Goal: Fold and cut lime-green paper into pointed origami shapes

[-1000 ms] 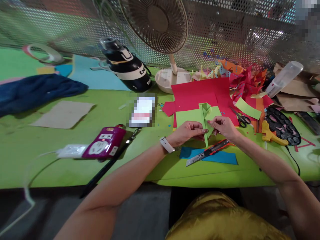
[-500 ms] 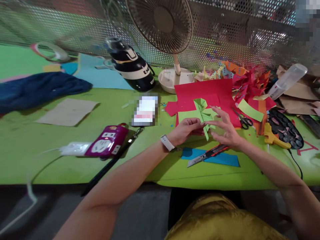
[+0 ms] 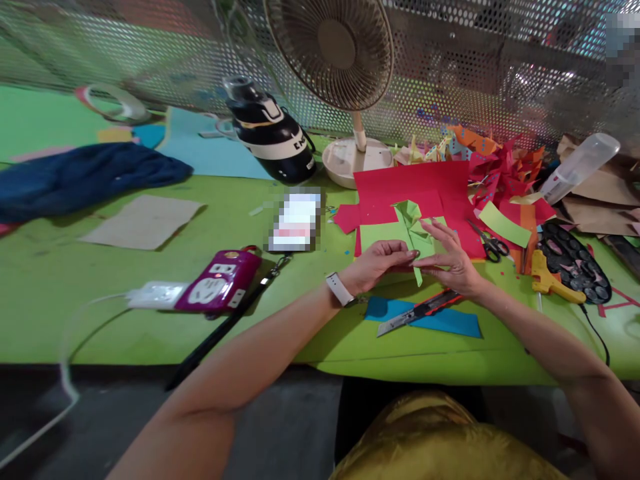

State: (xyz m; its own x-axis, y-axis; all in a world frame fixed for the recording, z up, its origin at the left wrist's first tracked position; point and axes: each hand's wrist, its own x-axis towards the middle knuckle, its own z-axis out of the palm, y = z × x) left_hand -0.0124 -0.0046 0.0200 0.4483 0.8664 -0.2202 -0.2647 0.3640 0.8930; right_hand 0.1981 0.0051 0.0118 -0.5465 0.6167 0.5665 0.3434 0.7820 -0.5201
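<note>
A folded light-green paper piece [image 3: 409, 213], with a fan-like top and a narrow stem, is held upright above the table. My left hand [image 3: 383, 261] pinches its stem between thumb and fingers. From the other side, my right hand [image 3: 454, 265] has its thumb and fingertips closed at the same stem, the upper fingers lying over the folds. Behind them a flat green paper [image 3: 377, 233] rests on a red sheet [image 3: 413, 180]. Below my hands, a box cutter [image 3: 417, 312] with its blade out lies across a blue paper strip [image 3: 457, 324].
Scissors [image 3: 495, 249], a yellow glue gun [image 3: 545, 277] and a black palette [image 3: 575, 260] lie to the right. Red and orange paper scraps [image 3: 505, 163] pile behind. A fan [image 3: 337, 43], black bottle [image 3: 277, 143], phone [image 3: 296, 217] and purple power strip [image 3: 220, 283] stand or lie leftward.
My right hand's fingers have drawn closer together and in against the green paper's stem. My left hand keeps its pinch. The whole view has shifted slightly.
</note>
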